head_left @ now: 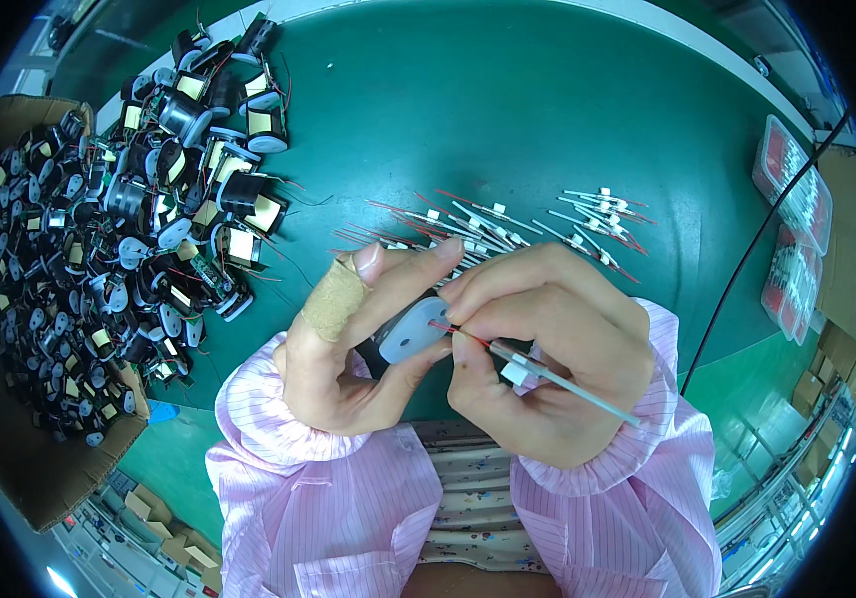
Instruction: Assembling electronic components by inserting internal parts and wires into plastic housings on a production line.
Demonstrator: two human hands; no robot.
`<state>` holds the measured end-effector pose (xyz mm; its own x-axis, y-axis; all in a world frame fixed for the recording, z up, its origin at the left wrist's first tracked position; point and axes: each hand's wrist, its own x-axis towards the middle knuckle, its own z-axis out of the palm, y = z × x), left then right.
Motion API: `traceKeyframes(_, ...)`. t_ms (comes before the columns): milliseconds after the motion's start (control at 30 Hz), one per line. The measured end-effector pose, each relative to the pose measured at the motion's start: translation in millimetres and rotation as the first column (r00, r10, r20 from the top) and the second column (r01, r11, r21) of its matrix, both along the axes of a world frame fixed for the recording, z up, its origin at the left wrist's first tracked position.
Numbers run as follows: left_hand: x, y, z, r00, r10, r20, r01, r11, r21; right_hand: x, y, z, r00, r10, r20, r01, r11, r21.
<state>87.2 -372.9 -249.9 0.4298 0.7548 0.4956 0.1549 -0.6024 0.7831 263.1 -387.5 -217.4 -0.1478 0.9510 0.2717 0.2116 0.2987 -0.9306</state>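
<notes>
My left hand (pixel 333 349), with a tan bandage (pixel 335 301) wrapped round one finger, grips a dark part with an oval grey end cap (pixel 414 334). The cap has small holes and is turned toward my right hand. In a pinch, my right hand (pixel 558 354) holds a wire lead (pixel 582 395) with a white sleeve and a small white tag. Its thin red end touches the cap or enters one of its holes; I cannot tell which. Behind my fingers lies a loose pile of similar wire leads (pixel 488 227), partly hidden by the hands.
Many black cylindrical parts with grey caps (pixel 184 115) are heaped on the green table (pixel 428 100) at left, beside a full cardboard box (pixel 44 478). A smaller group of leads (pixel 602 214) lies right of centre. Clear plastic boxes (pixel 792 184) of leads and a black cable (pixel 747 254) are at right.
</notes>
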Motion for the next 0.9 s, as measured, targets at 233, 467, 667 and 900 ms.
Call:
traceKeyframes(233, 3.4, -2.3, -1.1, 0.997, 0.081, -0.014, -0.081, 0.997, 0.017, -7.9, 2.8, -8.3, 0.993, -0.114, -0.028, 0.117, 0.984, 0.136)
traceKeyframes(467, 2.6, -1.2, -1.8, 0.996, 0.088, -0.019, -0.087, 0.995, 0.046, -6.4, 4.1, -5.3, 0.996, -0.08, -0.033, 0.084, 0.988, 0.126)
traceKeyframes(667, 2.4, -0.5, 0.0, 0.998, 0.063, -0.011, -0.063, 0.997, 0.046, -4.7, 3.6, -1.7, 0.996, -0.055, -0.075, 0.06, 0.995, 0.075)
traceKeyframes(900, 0.9, -0.6, 3.1, 1.0, 0.006, -0.031, -0.006, 1.0, -0.007, -4.3, 3.3, -3.7, 0.996, -0.047, -0.082, 0.055, 0.994, 0.099)
